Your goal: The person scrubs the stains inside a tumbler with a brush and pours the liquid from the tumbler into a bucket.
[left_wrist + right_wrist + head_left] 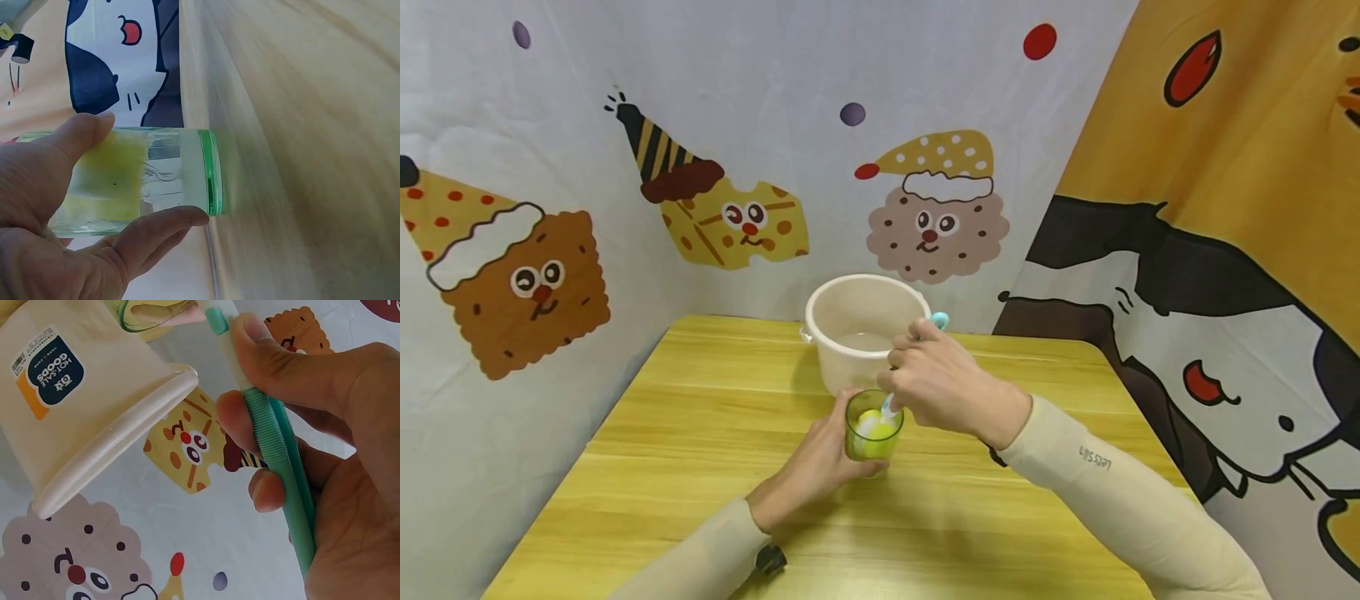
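My left hand (816, 450) grips a clear green-tinted glass (167, 181) round its side, near the middle of the table. Its base is close to the tabletop; whether it touches I cannot tell. Inside the glass sits the yellow and white sponge head (878, 432) of a cup brush (274, 440). Above the rim, my right hand (942, 382) holds the brush by its ribbed turquoise handle, fingers curled round it in the right wrist view. The handle's looped end (940, 320) sticks out past that hand, and the brush tilts down into the glass.
Just behind the glass stands a cream bucket (842, 352) with a label (56, 372) on its side. Everything is on a wood-grain table (700, 433). A printed cloth (760, 75) with cartoon figures hangs behind the table and on both sides.
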